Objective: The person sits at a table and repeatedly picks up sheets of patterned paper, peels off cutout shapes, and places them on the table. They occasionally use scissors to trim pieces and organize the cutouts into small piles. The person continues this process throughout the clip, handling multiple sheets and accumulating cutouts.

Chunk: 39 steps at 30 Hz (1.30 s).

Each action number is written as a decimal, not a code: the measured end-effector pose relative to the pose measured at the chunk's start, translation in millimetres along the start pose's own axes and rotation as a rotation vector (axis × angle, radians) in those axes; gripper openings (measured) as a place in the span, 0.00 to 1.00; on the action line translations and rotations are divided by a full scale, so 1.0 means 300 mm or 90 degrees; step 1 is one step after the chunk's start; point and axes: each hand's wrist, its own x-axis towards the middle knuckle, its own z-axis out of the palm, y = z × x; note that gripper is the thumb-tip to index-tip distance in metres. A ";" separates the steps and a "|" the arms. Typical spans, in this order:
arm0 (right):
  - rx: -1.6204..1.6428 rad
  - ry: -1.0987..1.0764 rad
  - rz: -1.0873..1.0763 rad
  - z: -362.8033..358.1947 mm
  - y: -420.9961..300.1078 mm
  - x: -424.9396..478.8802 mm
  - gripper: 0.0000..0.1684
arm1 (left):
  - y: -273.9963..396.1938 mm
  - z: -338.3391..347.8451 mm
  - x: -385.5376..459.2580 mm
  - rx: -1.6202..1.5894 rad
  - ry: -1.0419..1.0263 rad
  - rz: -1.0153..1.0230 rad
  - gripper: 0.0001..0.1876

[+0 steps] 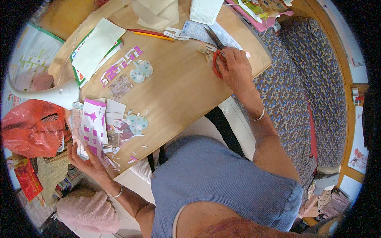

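My right hand is closed around the red-wrapped handles of a pair of scissors. The dark blades point to the far side of the wooden table, over a printed paper. At the table's left edge, my left hand touches the near end of a purple-and-white printed sheet and a patterned paper strip; whether it grips them is unclear. Paper scraps lie beside that hand. A patterned paper cutout rests among them, and a similar cutout lies farther back near purple cut-paper pieces.
White paper sheets lie over a green-edged booklet. Behind are two pencils, a white plastic clip and a white box. A white lamp-like object and a red plastic bag sit left. A patterned sofa stands right.
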 end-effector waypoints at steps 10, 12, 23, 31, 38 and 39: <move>-0.045 -0.040 0.106 -0.001 0.028 -0.008 0.24 | 0.059 0.021 0.009 0.025 -0.015 0.014 0.19; -0.032 -0.045 0.126 -0.004 0.016 -0.003 0.27 | 0.080 0.023 0.012 0.039 -0.022 0.020 0.19; 0.111 -0.112 0.217 -0.092 0.162 0.030 0.31 | 0.082 0.045 0.017 0.065 -0.026 0.058 0.18; 0.049 -0.116 0.247 -0.118 0.207 0.026 0.32 | 0.078 0.036 0.010 0.082 -0.058 0.055 0.18; 0.022 -0.107 0.141 -0.081 0.232 0.019 0.26 | 0.051 0.033 -0.005 0.101 -0.106 0.055 0.19; 0.009 -0.085 0.091 -0.087 0.223 0.015 0.24 | 0.052 0.033 -0.005 0.104 -0.102 0.056 0.19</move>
